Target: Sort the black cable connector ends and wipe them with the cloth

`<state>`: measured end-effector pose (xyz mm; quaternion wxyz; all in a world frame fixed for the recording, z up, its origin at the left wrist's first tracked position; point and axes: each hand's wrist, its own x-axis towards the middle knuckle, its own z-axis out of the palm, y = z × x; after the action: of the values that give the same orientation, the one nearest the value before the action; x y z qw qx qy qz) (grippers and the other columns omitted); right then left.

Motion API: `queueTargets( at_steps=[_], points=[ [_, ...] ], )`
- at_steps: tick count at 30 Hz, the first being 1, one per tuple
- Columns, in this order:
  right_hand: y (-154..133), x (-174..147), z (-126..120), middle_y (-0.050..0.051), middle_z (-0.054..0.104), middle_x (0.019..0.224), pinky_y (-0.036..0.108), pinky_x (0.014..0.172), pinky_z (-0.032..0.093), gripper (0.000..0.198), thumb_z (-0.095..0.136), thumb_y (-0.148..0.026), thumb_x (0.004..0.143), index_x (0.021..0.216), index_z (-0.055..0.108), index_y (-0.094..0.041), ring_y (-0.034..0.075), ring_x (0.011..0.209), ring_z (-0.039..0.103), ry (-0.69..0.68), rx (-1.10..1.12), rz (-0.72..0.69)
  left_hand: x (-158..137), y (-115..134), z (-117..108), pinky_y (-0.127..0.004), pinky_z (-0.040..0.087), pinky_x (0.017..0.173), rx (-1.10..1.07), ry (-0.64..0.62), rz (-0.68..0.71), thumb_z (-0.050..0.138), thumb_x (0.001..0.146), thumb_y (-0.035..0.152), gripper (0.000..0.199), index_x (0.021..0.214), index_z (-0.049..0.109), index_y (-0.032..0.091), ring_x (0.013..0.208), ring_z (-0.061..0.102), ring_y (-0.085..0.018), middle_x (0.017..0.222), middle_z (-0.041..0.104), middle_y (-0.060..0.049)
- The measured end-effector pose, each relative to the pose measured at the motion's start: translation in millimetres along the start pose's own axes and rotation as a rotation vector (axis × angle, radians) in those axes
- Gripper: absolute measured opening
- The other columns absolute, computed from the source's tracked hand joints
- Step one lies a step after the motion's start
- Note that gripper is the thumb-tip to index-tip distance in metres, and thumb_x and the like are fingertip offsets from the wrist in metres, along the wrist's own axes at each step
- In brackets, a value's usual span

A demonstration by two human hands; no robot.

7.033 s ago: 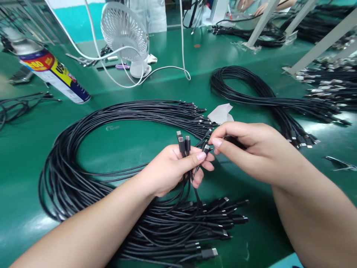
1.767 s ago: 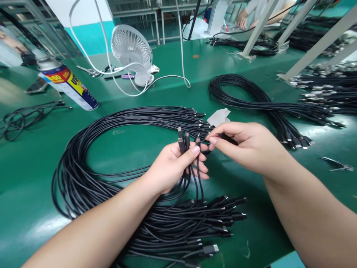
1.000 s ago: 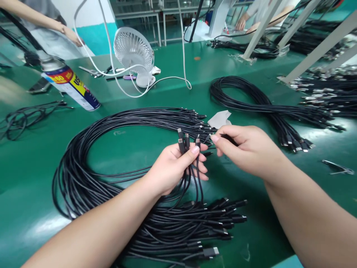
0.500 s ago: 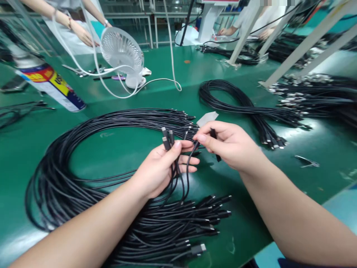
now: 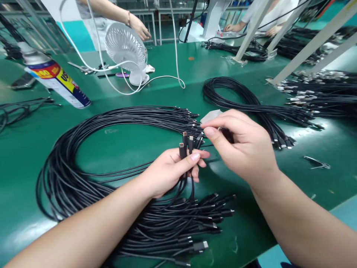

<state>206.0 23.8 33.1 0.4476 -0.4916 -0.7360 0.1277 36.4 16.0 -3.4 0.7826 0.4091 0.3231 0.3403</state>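
Observation:
My left hand [image 5: 178, 167] is closed round several black USB cables [image 5: 182, 150], their plug ends standing up above the thumb. One further plug [image 5: 200, 141] leans to the right by the index finger. My right hand [image 5: 240, 145] is just right of these plugs, thumb and forefinger pinched close together; whether a plug is between their tips I cannot tell. A dark piece [image 5: 226, 134] shows inside its curled fingers, mostly hidden. Under my hands lies a large looped bundle of black cables [image 5: 64, 167], with many plug ends [image 5: 200, 246] fanned out toward the front right.
On the green table [image 5: 156, 93] stand a spray can [image 5: 60, 82] and a white fan [image 5: 126, 48] with its cord. A second cable bundle [image 5: 231, 91], tweezers [image 5: 318, 162] and a pale flat piece [image 5: 210, 116] lie right. Co-workers' hands [image 5: 139, 28] appear across the table.
My right hand has moved slightly right and up, away from the cable it pinched. That plug now leans at my left hand among the others. A co-worker's arm at the back has shifted right.

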Motion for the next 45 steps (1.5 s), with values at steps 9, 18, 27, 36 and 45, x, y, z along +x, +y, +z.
queueTargets(
  at_steps=[9,18,27,36,45],
  points=[
    [0,6,2,0.004,0.068,0.081,0.030,0.067,0.050,0.013,0.060,-0.028,0.088,0.079,0.066,-0.020,0.017,0.077,0.063,-0.164,0.361,0.243,-1,-2,-3,-0.027,0.047,0.060,-0.068,-0.073,-0.006,0.072,0.081,0.037,0.025,0.089,0.075,0.014,0.058,0.054,-0.009,0.076,0.064,-0.003],
    [11,10,-4,0.004,0.064,0.082,0.029,0.068,0.047,0.017,0.064,-0.034,0.087,0.083,0.072,-0.019,0.016,0.079,0.058,-0.373,0.492,0.187,-9,13,-4,-0.016,0.032,0.045,-0.414,-0.218,-0.139,0.073,0.080,0.027,0.019,0.072,0.064,0.013,0.047,0.036,-0.002,0.065,0.044,0.003],
    [-1,5,-1,0.001,0.054,0.069,0.028,0.063,0.042,0.026,0.063,-0.025,0.085,0.061,0.057,-0.019,0.013,0.067,0.051,-0.257,0.309,0.189,-4,5,6,-0.020,0.042,0.042,-0.186,-0.037,0.020,0.076,0.076,0.041,0.035,0.073,0.051,0.016,0.044,0.048,-0.005,0.070,0.063,0.000],
    [-1,6,2,0.003,0.059,0.077,0.029,0.061,0.043,0.014,0.062,-0.026,0.083,0.072,0.067,-0.020,0.014,0.070,0.054,-0.240,0.422,0.306,0,0,2,-0.019,0.043,0.037,-0.097,0.097,0.056,0.076,0.078,0.028,0.023,0.076,0.058,0.014,0.037,0.049,-0.005,0.063,0.066,0.001],
    [10,9,-5,-0.002,0.050,0.053,0.024,0.041,0.023,0.018,0.057,-0.011,0.069,0.053,0.056,-0.018,0.006,0.043,0.035,-0.178,0.737,0.451,-5,6,2,-0.017,0.040,0.037,-0.164,-0.034,-0.016,0.074,0.079,0.035,0.027,0.069,0.065,0.011,0.035,0.045,-0.005,0.044,0.053,0.003]
  ],
)
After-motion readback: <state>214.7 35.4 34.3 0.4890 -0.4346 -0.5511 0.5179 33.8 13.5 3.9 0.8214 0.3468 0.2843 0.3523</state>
